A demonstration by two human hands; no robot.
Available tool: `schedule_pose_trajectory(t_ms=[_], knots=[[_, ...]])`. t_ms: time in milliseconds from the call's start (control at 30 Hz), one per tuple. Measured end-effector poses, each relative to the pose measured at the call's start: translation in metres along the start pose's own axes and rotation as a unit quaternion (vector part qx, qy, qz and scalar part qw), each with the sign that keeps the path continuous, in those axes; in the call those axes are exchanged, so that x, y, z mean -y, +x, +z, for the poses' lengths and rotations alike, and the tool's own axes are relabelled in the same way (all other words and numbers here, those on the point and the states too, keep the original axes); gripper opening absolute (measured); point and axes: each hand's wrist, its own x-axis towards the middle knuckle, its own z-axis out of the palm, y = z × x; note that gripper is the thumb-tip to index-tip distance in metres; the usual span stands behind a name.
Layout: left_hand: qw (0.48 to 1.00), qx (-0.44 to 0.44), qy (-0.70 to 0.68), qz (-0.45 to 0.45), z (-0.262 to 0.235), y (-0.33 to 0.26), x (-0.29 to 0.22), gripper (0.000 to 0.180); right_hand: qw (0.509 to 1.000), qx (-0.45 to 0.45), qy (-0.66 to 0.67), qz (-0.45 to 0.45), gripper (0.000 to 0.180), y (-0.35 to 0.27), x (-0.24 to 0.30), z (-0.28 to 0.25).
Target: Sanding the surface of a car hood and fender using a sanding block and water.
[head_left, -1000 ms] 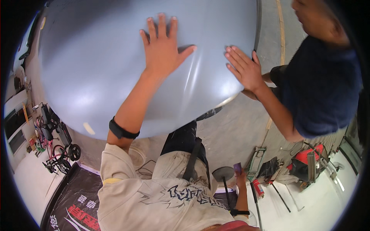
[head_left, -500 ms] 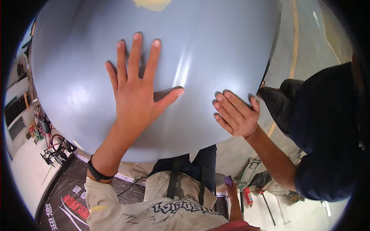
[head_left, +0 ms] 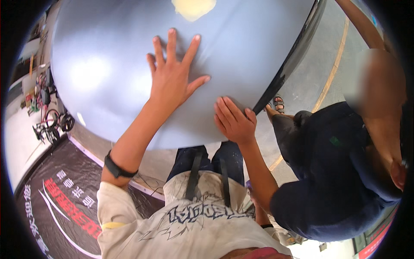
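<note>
A large, curved, glossy grey panel (head_left: 129, 112), like a car hood, fills the upper middle. My left hand (head_left: 169, 82) lies palm down on it with fingers spread, holding nothing. A black band circles that wrist. My right hand (head_left: 253, 195) hangs low beside my body, mostly hidden behind a co-worker's arm. A bit of a small purple block (head_left: 249, 184) shows in it. The co-worker's hand (head_left: 235, 121) rests flat on the panel's near right part, to the right of my left hand. Above my fingertips is a pale yellow patch (head_left: 194, 8) on the panel.
A co-worker in dark blue (head_left: 319, 185) leans in close on my right. Another person's sandalled foot (head_left: 279, 103) stands beyond the panel's dark right edge. A bicycle (head_left: 51, 123) stands at left, and a dark printed sheet (head_left: 60, 190) lies at lower left.
My left hand appears farther right and slightly higher. The co-worker has leaned in, their hand now closer to mine. My right hand has become mostly hidden behind their arm.
</note>
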Motion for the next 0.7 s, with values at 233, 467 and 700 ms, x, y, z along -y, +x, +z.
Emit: schedule_pose_trajectory(t_ms=[233, 467, 700], knots=[[0.993, -0.093, -0.054, 0.041, 0.029, 0.051, -0.055, 0.103, 0.995, -0.066, 0.046, 0.061, 0.086, 0.043, 0.062, 0.035], [0.985, -0.140, -0.074, 0.072, 0.036, 0.110, -0.089, 0.106, 0.980, -0.084, 0.147, 0.104, 0.090, 0.085, 0.130, 0.036], [0.971, -0.143, -0.172, 0.082, 0.050, 0.028, -0.104, 0.092, 0.980, 0.004, 0.125, 0.153, 0.084, 0.085, 0.139, 0.008]])
